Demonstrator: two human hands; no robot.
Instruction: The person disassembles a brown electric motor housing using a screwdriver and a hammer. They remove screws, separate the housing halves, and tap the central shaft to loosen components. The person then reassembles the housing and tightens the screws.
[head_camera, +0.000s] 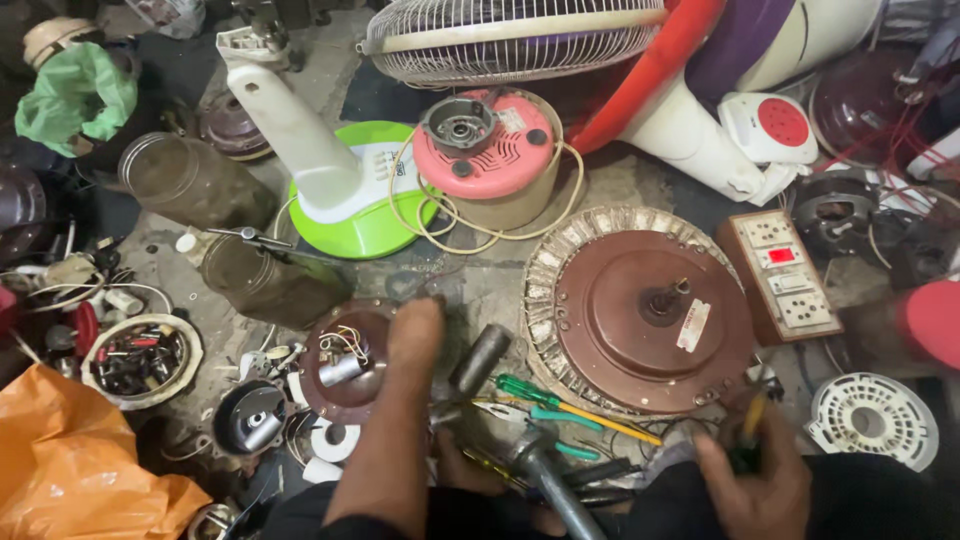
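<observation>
Left hand (415, 335) rests open-ish on the small round brown motor housing (345, 365) at 9 o'clock, loose wires still sticking out, so it's opened up but nowhere near reassembled. Right hand (755, 475) at 5 o'clock is closed around a green-handled screwdriver (748, 430) (tip hidden). The round white tub (140, 360) holds mixed small tools and bits.

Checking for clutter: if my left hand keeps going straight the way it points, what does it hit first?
Probably the green fan base: the left hand points up-frame past the small brown motor; depth is unclear.
</observation>
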